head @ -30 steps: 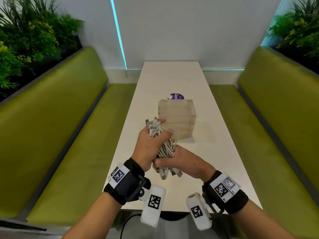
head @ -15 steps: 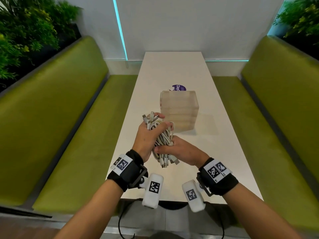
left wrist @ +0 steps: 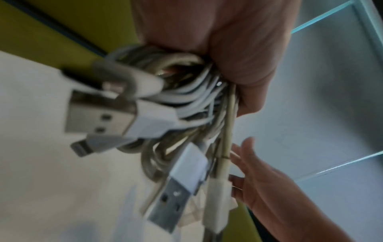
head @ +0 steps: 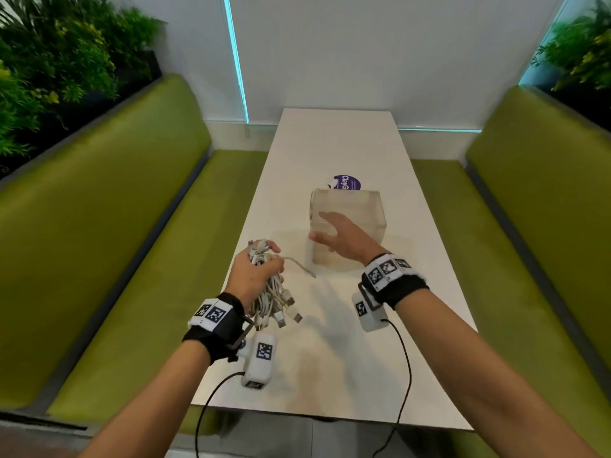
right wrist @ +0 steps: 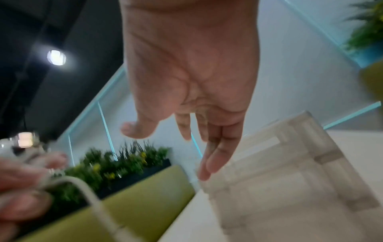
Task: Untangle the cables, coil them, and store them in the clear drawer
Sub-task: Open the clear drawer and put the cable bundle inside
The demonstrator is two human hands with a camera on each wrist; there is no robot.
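Observation:
My left hand (head: pixel 253 276) grips a bundle of white cables (head: pixel 272 300) over the table's left side; USB plugs hang below the fist and one loose end trails right. In the left wrist view the cable bundle (left wrist: pixel 186 101) fills the frame under my curled fingers (left wrist: pixel 244 65). My right hand (head: pixel 340 238) is empty, with fingers straight, stretched toward the front of the clear drawer unit (head: pixel 357 206) at mid-table. In the right wrist view its fingertips (right wrist: pixel 209 165) are close to the drawer unit's (right wrist: pixel 290 172) near corner; contact cannot be told.
A long white table (head: pixel 330 143) runs away from me between two green benches (head: pixel 99 226) (head: pixel 535 226). A purple round sticker (head: pixel 346 182) lies behind the drawer unit. Plants (head: pixel 49 61) stand behind both benches. Black wrist-camera wires hang at the table's near edge.
My right hand has let go of the cable bundle and reached forward to the drawer unit. My left hand has moved left and down, still holding the cables.

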